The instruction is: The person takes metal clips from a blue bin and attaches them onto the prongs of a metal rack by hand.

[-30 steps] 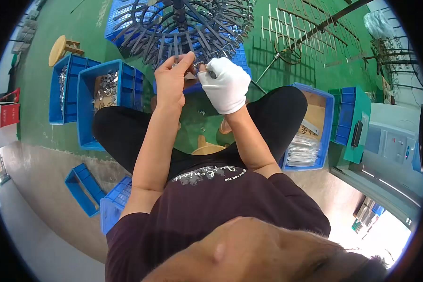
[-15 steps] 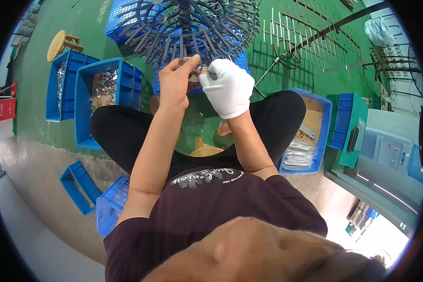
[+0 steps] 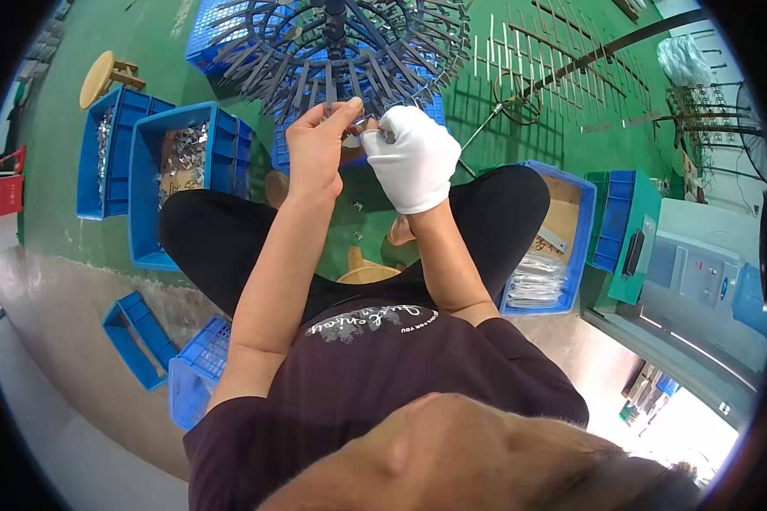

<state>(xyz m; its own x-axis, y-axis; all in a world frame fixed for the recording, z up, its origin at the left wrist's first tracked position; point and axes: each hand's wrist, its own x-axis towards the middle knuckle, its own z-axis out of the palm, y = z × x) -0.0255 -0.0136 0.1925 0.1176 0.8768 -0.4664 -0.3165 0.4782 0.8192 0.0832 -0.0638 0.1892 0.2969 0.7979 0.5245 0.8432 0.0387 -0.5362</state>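
A dark round rack (image 3: 375,61) with rings of flat prongs stands in front of me at the top of the view. At its near lower edge, my bare left hand (image 3: 317,149) is closed, thumb and forefinger pinched together beside the prong tips. Close to its right is my right hand (image 3: 413,160), in a white glove that leaves some fingertips bare, with the fingers curled shut. A small shiny bit shows between the two hands, too small to name. What each hand grips is hidden by the fingers.
Blue crates (image 3: 145,247) with small metal pieces stand to the left, near a wooden stool (image 3: 99,78). On the right a blue crate (image 3: 578,264) holds thin wrapped strips. Behind it are a rod rack (image 3: 562,72) and a water dispenser (image 3: 699,277).
Both hands stay at almost the same place by the rack, with only tiny finger shifts. The whole view has moved slightly, so the surroundings sit a little further left.
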